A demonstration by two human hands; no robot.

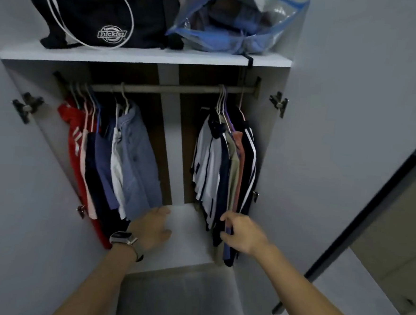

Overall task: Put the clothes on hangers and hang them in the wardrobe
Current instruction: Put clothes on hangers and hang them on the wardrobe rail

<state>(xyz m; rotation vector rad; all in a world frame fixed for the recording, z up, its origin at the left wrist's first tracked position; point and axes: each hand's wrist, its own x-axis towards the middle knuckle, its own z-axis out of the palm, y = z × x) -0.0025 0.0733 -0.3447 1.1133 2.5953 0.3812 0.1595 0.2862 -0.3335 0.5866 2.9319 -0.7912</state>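
Two bunches of hung clothes share one wardrobe rail point(172, 89), with a wide bare stretch of rail between them. Furthest left hangs a red garment with white stripes point(76, 145), then navy and blue pieces, then a pale blue shirt point(138, 159) on the inner edge of that bunch. Just below that shirt's hem the left hand point(152, 229), a watch point(123, 241) on its wrist, reaches in with fingers loosely spread and nothing in them; whether the fingertips touch the hem or the white wardrobe floor point(185, 227) I cannot tell. Further right, the second bunch holds a white and navy striped top point(206, 162), a beige piece, a salmon piece point(239, 164) and a dark jacket with white stripes point(250, 160). The right hand point(239, 233) pinches the lower edge of a blue garment point(227, 244) in this bunch, thumb on one side and curled fingers on the other. The risk, as I judge it, lies here: a downward or sideways tug on that hem could slide the cloth off its thin hanger, or tip a neighbouring hook off the rail, since the hooks crowd together. Above, a black Dickies bag point(101, 9) and a clear zip bag of clothes point(236, 24) sit on the shelf, the latter overhanging its edge slightly.
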